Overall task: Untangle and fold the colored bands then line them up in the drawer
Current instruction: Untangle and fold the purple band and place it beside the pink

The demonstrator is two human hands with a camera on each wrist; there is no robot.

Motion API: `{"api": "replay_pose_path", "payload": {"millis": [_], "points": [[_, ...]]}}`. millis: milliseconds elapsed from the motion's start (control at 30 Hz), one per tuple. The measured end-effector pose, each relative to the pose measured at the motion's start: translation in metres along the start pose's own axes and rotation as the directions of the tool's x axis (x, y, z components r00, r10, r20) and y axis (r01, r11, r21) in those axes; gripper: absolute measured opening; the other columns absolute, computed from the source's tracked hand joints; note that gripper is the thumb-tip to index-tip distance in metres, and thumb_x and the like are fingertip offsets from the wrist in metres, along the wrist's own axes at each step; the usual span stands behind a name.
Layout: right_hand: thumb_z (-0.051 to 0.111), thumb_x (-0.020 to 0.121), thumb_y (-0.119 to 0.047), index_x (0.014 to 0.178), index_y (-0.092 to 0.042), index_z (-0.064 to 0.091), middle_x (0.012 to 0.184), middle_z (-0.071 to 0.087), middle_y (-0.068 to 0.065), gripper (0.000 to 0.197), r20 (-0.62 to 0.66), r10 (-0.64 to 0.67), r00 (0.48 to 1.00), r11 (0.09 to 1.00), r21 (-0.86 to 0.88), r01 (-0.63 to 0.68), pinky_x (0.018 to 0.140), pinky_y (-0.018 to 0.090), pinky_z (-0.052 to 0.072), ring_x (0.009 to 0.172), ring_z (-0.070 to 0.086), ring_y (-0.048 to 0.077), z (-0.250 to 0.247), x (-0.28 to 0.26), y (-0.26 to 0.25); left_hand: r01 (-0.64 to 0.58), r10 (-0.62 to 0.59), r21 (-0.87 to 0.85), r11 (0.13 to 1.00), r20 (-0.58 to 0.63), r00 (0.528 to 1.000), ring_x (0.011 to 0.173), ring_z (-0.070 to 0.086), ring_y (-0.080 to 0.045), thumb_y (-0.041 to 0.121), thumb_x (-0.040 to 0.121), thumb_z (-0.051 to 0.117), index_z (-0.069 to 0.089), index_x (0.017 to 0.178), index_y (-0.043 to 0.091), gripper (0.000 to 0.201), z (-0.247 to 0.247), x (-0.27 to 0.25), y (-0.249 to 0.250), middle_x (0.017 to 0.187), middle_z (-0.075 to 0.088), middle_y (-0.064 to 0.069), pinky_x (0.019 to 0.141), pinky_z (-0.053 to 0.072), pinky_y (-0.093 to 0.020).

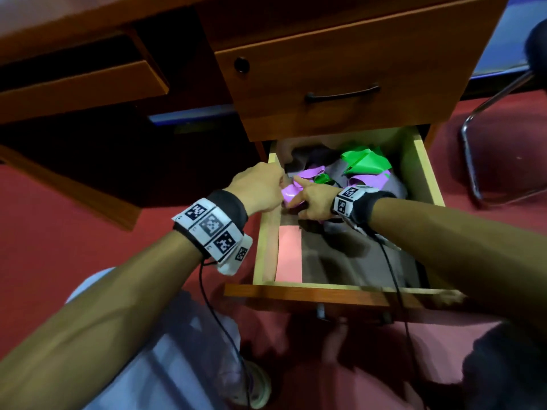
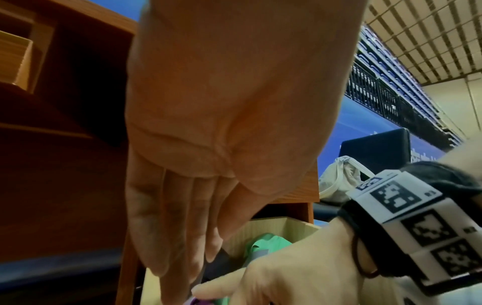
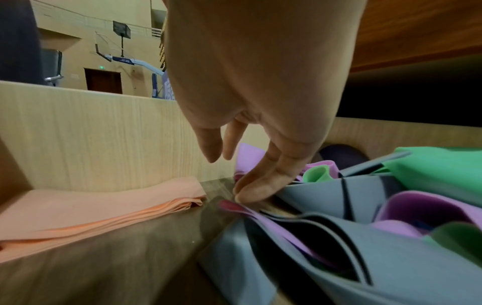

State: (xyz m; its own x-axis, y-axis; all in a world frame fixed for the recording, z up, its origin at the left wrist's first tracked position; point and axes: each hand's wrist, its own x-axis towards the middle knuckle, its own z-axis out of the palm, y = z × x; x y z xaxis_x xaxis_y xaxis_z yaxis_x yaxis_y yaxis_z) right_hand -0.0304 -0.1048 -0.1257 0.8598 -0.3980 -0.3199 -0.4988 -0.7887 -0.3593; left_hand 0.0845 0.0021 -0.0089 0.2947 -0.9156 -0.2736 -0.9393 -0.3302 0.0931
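Observation:
The lower drawer (image 1: pixel 426 170) stands pulled out. At its back lies a tangle of bands: green (image 1: pixel 367 162), purple (image 1: pixel 291 192), grey and dark ones. A folded peach band (image 1: pixel 288 255) lies flat along the left wall. Both hands meet at the tangle's left end. My right hand (image 1: pixel 296 193) pinches an edge of the purple band (image 3: pixel 234 206) between thumb and index finger, with the other fingers loose. My left hand (image 2: pixel 193 274) reaches down with straight fingers, whose tips touch the purple band (image 2: pixel 200 302). In the right wrist view the peach band (image 3: pixel 91 210) and a grey band (image 3: pixel 339 196) flank the pinch.
Above the open drawer is a closed drawer with a dark handle (image 1: pixel 342 94). A metal chair leg (image 1: pixel 470 161) stands on the red carpet to the right. Cables hang from both wrists over the drawer front (image 1: pixel 310 292). The drawer's front half shows bare floor.

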Motion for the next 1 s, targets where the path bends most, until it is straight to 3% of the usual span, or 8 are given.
{"api": "replay_pose_path", "payload": {"millis": [133,267,333,467,567,667,767,1000], "points": [[0.061,0.088,-0.021,0.128,-0.016,0.063,0.135,0.057,0.012,0.04,-0.01,0.065,0.998,0.998,0.004,-0.065,0.091,0.033,0.045,0.116,0.059,0.036,0.002,0.006,-0.011,0.01,-0.01,0.004,1.0,0.006,1.0,0.108,0.064,-0.034,0.009,0.092,0.058,0.068,0.115,0.019,0.027,-0.004,0.004,-0.007,0.122,0.065,-0.011,0.093,0.056,-0.043],[0.061,0.087,-0.018,0.1,-0.013,0.073,0.092,0.073,0.01,0.019,-0.21,0.215,0.954,0.955,0.25,-0.16,0.073,0.028,0.05,0.084,0.069,0.029,-0.018,-0.012,-0.015,0.03,-0.031,-0.088,0.996,-0.011,0.999,0.106,0.065,-0.033,0.007,0.085,0.058,0.066,0.11,0.022,0.03,-0.013,0.004,-0.019,0.117,0.066,-0.007,0.093,0.056,-0.042],[0.064,0.086,-0.012,0.096,-0.015,0.078,0.085,0.075,0.008,0.017,-0.291,0.346,0.892,0.828,0.542,-0.144,0.065,0.024,0.054,0.071,0.07,0.02,-0.032,-0.029,-0.02,0.017,-0.018,-0.119,0.993,-0.007,1.0,0.107,0.064,-0.033,0.015,0.085,0.066,0.061,0.117,0.019,0.032,-0.015,0.003,-0.019,0.118,0.065,-0.007,0.092,0.056,-0.043],[0.065,0.09,-0.002,0.096,-0.007,0.078,0.081,0.073,0.012,0.016,-0.317,0.423,0.849,0.575,0.818,0.019,0.056,0.018,0.052,0.06,0.06,0.011,-0.06,-0.079,-0.043,-0.094,0.092,-0.231,0.968,-0.019,0.996,0.123,0.056,-0.03,0.047,0.078,0.083,0.04,0.148,0.011,0.09,-0.018,-0.005,-0.01,0.139,0.055,-0.01,0.101,0.048,-0.037],[0.066,0.088,0.002,0.093,-0.004,0.077,0.09,0.076,0.02,0.013,-0.333,0.397,0.855,0.471,0.874,0.122,0.069,0.028,0.054,0.069,0.064,0.017,-0.067,-0.109,-0.055,-0.22,0.201,-0.348,0.911,-0.09,0.975,0.118,0.058,-0.022,0.036,0.079,0.086,0.052,0.14,0.014,0.073,-0.021,-0.013,0.005,0.134,0.06,-0.005,0.095,0.047,-0.029],[0.062,0.089,0.007,0.092,0.001,0.074,0.081,0.071,0.017,0.015,-0.339,0.432,0.835,0.376,0.91,0.175,0.056,0.021,0.051,0.055,0.061,0.012,-0.063,-0.122,-0.055,-0.29,0.235,-0.439,0.85,-0.177,0.956,0.099,0.062,-0.015,0.023,0.078,0.086,0.068,0.119,0.017,0.045,-0.02,-0.015,0.014,0.112,0.068,0.002,0.082,0.047,-0.027],[0.058,0.09,0.008,0.093,0.002,0.073,0.078,0.068,0.009,0.017,-0.307,0.451,0.838,0.312,0.934,0.175,0.049,0.019,0.045,0.047,0.057,0.007,-0.063,-0.126,-0.047,-0.272,0.132,-0.585,0.764,-0.27,0.954,0.068,0.063,-0.016,0.011,0.083,0.078,0.074,0.101,0.019,0.02,-0.02,-0.016,0.021,0.09,0.073,-0.01,0.061,0.054,-0.033],[0.063,0.088,-0.002,0.09,-0.004,0.075,0.081,0.063,0.012,0.012,-0.221,0.46,0.86,0.201,0.969,0.141,0.055,0.026,0.042,0.054,0.052,0.014,-0.086,-0.127,-0.03,-0.37,0.264,-0.708,0.602,-0.262,0.928,0.074,0.062,-0.019,-0.016,0.079,0.052,0.074,0.11,0.013,0.048,-0.033,-0.018,0.034,0.107,0.076,-0.003,0.067,0.054,-0.035]]}}
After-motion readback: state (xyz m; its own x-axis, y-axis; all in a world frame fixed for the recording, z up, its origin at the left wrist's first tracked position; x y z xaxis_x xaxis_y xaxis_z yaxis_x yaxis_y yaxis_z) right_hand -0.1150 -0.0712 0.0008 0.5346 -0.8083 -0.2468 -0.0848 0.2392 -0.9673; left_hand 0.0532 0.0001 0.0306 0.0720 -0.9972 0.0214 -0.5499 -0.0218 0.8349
